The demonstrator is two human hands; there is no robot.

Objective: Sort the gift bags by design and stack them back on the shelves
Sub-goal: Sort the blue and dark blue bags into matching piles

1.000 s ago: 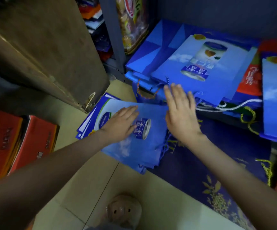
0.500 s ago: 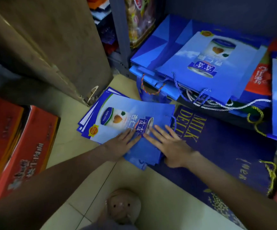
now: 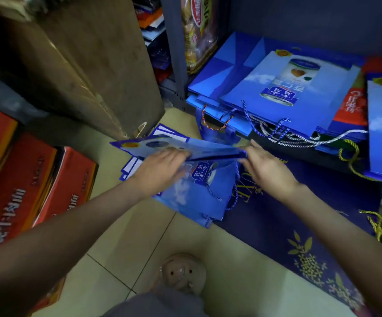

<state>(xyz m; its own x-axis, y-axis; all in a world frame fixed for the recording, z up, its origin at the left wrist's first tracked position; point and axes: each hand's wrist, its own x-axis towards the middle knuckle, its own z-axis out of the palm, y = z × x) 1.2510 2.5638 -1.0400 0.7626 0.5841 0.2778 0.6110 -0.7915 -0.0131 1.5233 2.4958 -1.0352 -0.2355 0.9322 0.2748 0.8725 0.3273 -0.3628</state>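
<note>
The left hand (image 3: 162,167) and right hand (image 3: 266,168) grip opposite ends of a flat light-blue paper gift bag (image 3: 181,145), holding it just above a pile of matching blue bags (image 3: 194,197) on the beige tiled floor (image 3: 139,236). More blue gift bags (image 3: 288,94) lie stacked on the dark low shelf (image 3: 311,152) beyond.
</note>
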